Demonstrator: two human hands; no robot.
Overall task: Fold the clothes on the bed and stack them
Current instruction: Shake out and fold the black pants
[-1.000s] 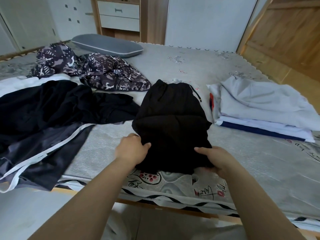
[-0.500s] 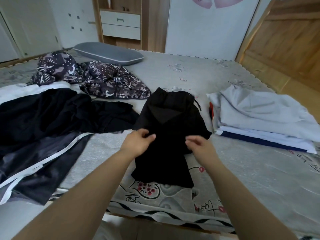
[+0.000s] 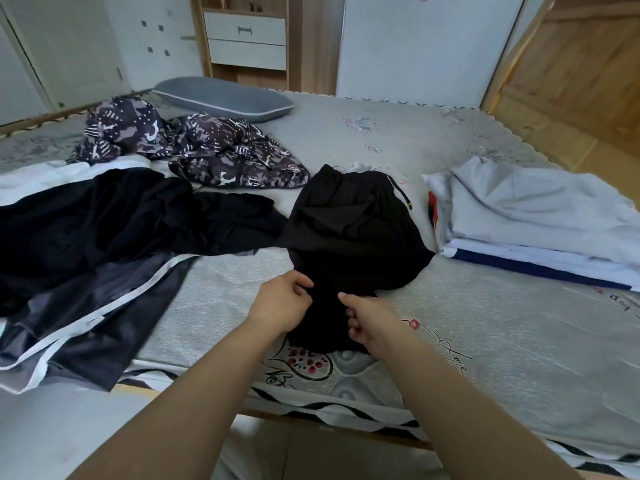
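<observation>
Bed (image 3: 485,341) surface: grey quilted mattress, floral print at near edge. Left hand (image 3: 280,303) and right hand (image 3: 370,320) both pinch black shorts (image 3: 349,233), lying just beyond the fingers. Folded pale stack (image 3: 533,220) right of fingers; wooden drawers (image 3: 247,39) far behind.

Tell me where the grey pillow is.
The pillow lies at the bed's far left, just behind the patterned garment, before the wooden drawers.
</observation>
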